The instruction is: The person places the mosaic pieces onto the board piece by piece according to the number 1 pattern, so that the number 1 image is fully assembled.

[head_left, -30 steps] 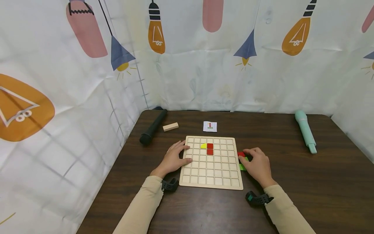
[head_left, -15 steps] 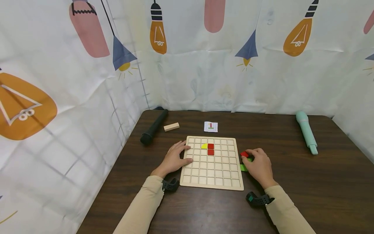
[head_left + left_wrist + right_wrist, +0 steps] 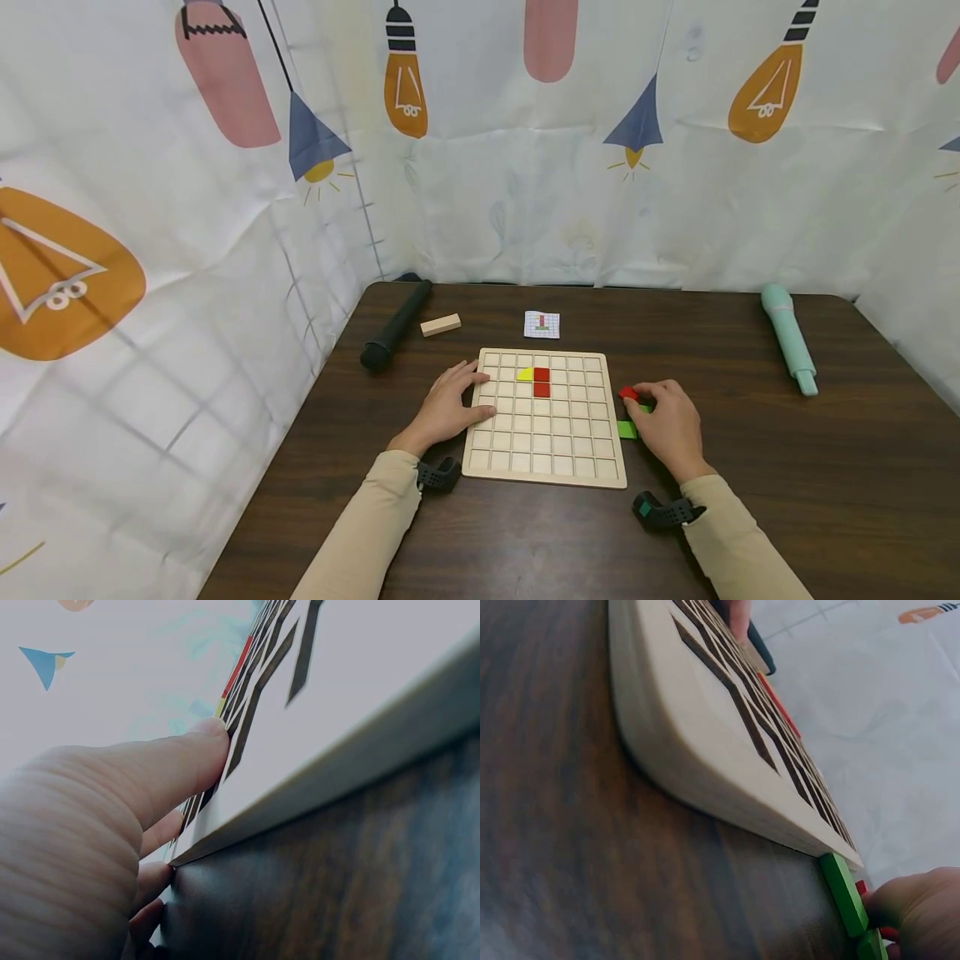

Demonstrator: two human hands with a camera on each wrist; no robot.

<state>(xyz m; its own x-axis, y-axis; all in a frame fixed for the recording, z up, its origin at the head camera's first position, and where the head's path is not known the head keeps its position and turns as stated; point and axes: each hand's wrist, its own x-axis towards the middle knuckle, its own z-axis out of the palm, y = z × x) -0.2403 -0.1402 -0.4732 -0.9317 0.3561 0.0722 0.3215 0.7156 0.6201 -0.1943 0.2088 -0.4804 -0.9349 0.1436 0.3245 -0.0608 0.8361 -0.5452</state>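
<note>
A square wooden grid board [image 3: 551, 446] lies on the table. My left hand [image 3: 442, 407] rests at its left edge, fingers fairly straight, the thumb on top of the board in the left wrist view. Two red square blocks [image 3: 542, 382] and a yellow quarter-round-looking block [image 3: 525, 375] sit in its upper cells. Just right of the board, my right hand [image 3: 669, 425] pinches a red block [image 3: 627, 392] between thumb and index finger. Green blocks [image 3: 627, 430] lie below that hand, partly hidden; in the right wrist view one green block [image 3: 844, 894] is beside the board's edge.
Behind the board lie a small printed pattern card [image 3: 542, 325] and a plain wooden stick block [image 3: 440, 325]. A black cylindrical object [image 3: 396, 327] lies at the back left, a mint-green wand-like object [image 3: 789, 337] at the right. A patterned curtain [image 3: 510, 200] surrounds the table.
My right hand and the red block have shifted slightly right, away from the board's edge. My left hand has stayed in place on the board.
</note>
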